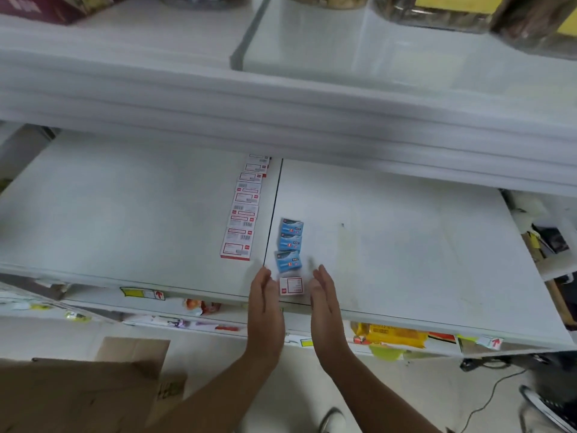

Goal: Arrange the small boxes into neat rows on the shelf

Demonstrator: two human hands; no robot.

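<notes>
Both my hands reach over the front edge of the white shelf (406,245), palms facing each other, fingers straight and held together, gripping nothing. My left hand (265,303) and my right hand (324,303) stand either side of a small white box with a red-outlined label (291,286), which lies flat at the shelf's front edge, close between them; motion blur hides whether my fingers touch it. Just behind that box, three small blue boxes (289,245) sit in a slightly crooked line running toward the back, immediately right of a dark seam in the shelf. Left of the seam, a long row of small white boxes with red trim and barcodes (245,210) runs from near the front deep under the upper shelf (281,98). Print on all the boxes is too small and blurred to read. Along the shelf's front lip are yellow-and-white price tags with red arrows (143,293). Below it, a yellow snack packet (393,335) shows. A brown cardboard carton (78,392) stands on the floor at lower left.
</notes>
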